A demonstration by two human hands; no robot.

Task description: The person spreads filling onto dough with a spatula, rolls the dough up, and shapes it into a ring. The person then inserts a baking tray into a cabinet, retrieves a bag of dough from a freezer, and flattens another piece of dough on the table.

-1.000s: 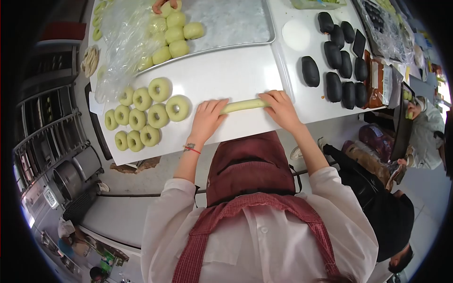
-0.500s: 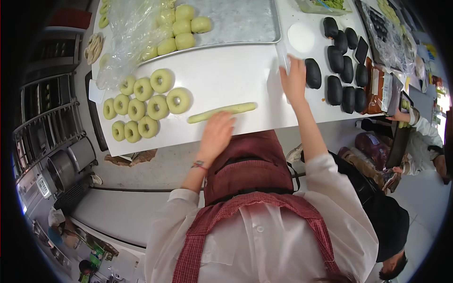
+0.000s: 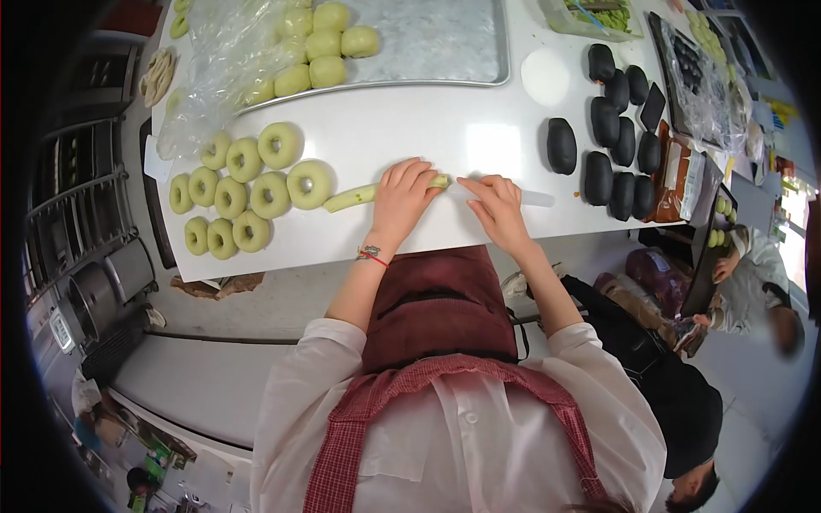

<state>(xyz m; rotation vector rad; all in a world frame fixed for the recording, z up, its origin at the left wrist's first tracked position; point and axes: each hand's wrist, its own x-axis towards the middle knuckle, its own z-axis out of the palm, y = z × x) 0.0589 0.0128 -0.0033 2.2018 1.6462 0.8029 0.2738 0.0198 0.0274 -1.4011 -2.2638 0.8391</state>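
A pale green dough strip (image 3: 349, 198) lies slanted near the table's front edge. My left hand (image 3: 404, 201) covers its right part, fingers together and pressed on it, and the strip's right end sticks out past the fingertips. Just right of that end, my right hand (image 3: 499, 208) holds a translucent stick (image 3: 537, 198), which passes under the fingers. Thumb and forefinger point toward the dough. Left of the strip, several green dough rings (image 3: 310, 184) lie in rows.
A metal tray (image 3: 428, 84) holds green dough balls (image 3: 327, 72) under plastic film (image 3: 197, 103). Several black dough pieces (image 3: 561, 145) lie at the right, near a white disc (image 3: 546, 77) and a tub of green filling (image 3: 590, 30). Two other people are at the right.
My right hand has come down and left, bringing the translucent stick beside the dough's right end. My left hand has moved up and right along the strip and now presses on it.
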